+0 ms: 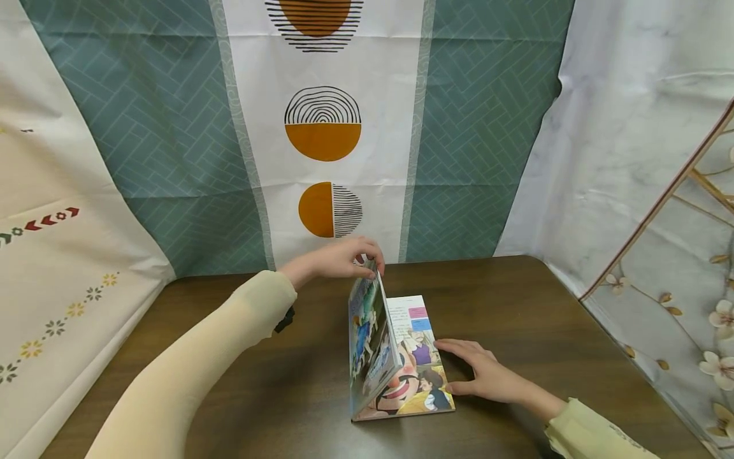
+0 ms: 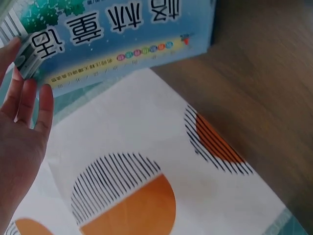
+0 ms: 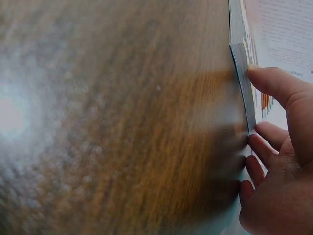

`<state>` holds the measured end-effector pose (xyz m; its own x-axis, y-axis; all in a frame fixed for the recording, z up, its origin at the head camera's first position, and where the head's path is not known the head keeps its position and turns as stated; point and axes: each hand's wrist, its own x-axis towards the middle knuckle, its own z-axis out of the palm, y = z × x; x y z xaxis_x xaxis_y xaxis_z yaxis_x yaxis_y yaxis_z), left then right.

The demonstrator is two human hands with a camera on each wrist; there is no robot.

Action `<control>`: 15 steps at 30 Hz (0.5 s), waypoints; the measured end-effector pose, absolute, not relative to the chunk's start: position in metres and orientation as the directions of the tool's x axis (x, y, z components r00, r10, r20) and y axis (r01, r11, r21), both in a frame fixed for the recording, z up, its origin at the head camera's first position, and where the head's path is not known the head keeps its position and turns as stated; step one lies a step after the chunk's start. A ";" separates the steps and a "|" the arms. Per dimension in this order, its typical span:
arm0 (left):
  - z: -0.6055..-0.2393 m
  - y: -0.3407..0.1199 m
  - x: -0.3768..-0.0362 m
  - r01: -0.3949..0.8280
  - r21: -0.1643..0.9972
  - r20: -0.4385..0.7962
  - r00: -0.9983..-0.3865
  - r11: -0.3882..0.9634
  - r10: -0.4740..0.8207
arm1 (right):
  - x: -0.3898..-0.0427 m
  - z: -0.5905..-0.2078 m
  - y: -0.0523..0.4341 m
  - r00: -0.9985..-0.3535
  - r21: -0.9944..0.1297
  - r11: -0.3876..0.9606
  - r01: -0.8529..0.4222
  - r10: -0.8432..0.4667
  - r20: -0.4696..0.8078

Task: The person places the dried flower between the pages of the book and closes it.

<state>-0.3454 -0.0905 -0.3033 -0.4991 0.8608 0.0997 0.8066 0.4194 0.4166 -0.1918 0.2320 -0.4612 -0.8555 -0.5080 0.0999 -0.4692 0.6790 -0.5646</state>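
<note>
An illustrated paperback book [image 1: 408,376] lies partly open on the table, its left part of cover and pages raised nearly upright. My left hand [image 1: 341,260] pinches the top edge of that raised part between thumb and fingers. In the left wrist view the blue front cover [image 2: 142,29] faces the camera, its large printed characters upside down. My right hand [image 1: 487,375] rests at the right edge of the flat part, fingers and thumb spread. In the right wrist view, the right thumb and fingertips touch the book's side [image 3: 243,73].
The brown wooden table [image 1: 275,382] stretches around the book. Behind it hangs a green and white cloth [image 1: 373,146] with orange circles. Patterned cloths [image 1: 69,274] hang on the left, and a floral one [image 1: 676,306] on the right.
</note>
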 end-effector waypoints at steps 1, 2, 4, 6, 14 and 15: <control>-0.305 -0.087 -0.346 0.811 0.420 0.101 -0.489 0.408 0.867 | -0.192 -0.461 0.232 -0.855 -0.562 0.679 -0.472 -0.509 0.102; -0.307 -0.082 -0.347 0.811 0.430 0.099 -0.480 0.398 0.871 | -0.192 -0.462 0.232 -0.853 -0.559 0.680 -0.475 -0.511 0.104; -0.314 -0.073 -0.349 0.809 0.462 0.102 -0.455 0.363 0.884 | -0.192 -0.462 0.232 -0.852 -0.557 0.679 -0.479 -0.513 0.107; -0.322 -0.065 -0.350 0.799 0.500 0.101 -0.437 0.334 0.894 | -0.192 -0.463 0.232 -0.851 -0.559 0.677 -0.478 -0.514 0.106; -0.349 -0.036 -0.353 0.826 0.468 0.115 -0.409 0.314 0.906 | -0.192 -0.463 0.233 -0.850 -0.564 0.674 -0.477 -0.517 0.101; -0.351 -0.033 -0.354 0.829 0.466 0.113 -0.402 0.309 0.909 | -0.192 -0.463 0.233 -0.849 -0.566 0.671 -0.478 -0.518 0.102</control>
